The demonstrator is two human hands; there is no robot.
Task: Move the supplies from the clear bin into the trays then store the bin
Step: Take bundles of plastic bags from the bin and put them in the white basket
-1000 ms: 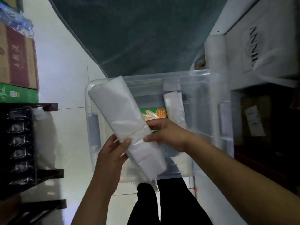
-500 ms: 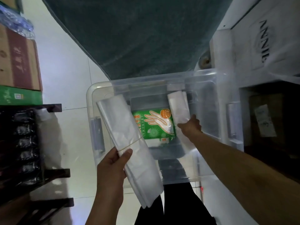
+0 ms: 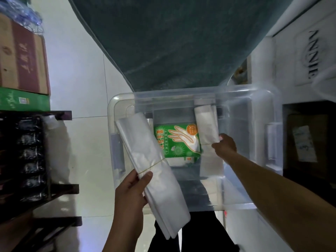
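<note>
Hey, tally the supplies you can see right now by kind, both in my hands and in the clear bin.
Clear plastic bag bundles: 2, the held bundle and the bin bundle
Green glove packet: 1
Total: 3

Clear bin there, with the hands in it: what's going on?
A person is emptying the clear bin. Their left hand holds a bundle of plastic bags, tied with a rubber band, above the bin's left side. Their right hand reaches inside and grips a second bundle. A green glove pack lies on the bin's bottom, between the two bundles.
</note>
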